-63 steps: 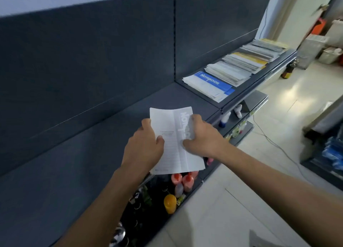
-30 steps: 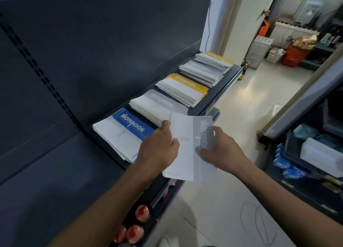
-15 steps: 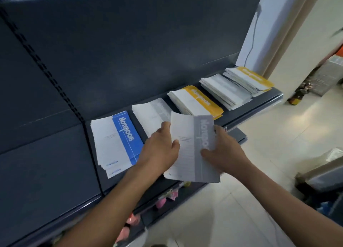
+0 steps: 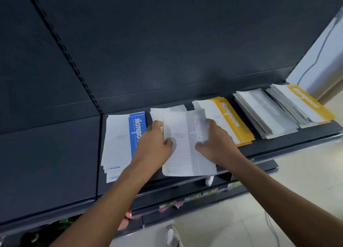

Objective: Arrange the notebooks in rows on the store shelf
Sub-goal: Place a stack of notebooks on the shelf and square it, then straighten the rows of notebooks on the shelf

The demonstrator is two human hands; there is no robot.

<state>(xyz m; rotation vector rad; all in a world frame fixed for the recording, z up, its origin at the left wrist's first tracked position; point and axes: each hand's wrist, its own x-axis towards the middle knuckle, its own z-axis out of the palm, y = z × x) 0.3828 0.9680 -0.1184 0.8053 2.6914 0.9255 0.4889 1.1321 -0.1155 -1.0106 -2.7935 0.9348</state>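
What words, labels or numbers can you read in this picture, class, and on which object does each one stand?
"Notebo…" on the blue-banded notebook stack; the left hand covers the rest.
"Notebook" on the grey-banded notebook held in both hands, partly behind the right hand.
"Notebook" on the yellow-banded stack.
Far-right yellow stack: lettering too blurred to read.
Small print on the white covers: too small to read.

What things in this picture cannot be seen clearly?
Head view only:
- Grey notebook pile: mostly hidden behind the held grey notebook.
- Blue notebook: title partly covered by the left hand.
- Items on lower shelves: blurred, hidden by the shelf edge.
- Right hand: covers the held notebook's right edge.
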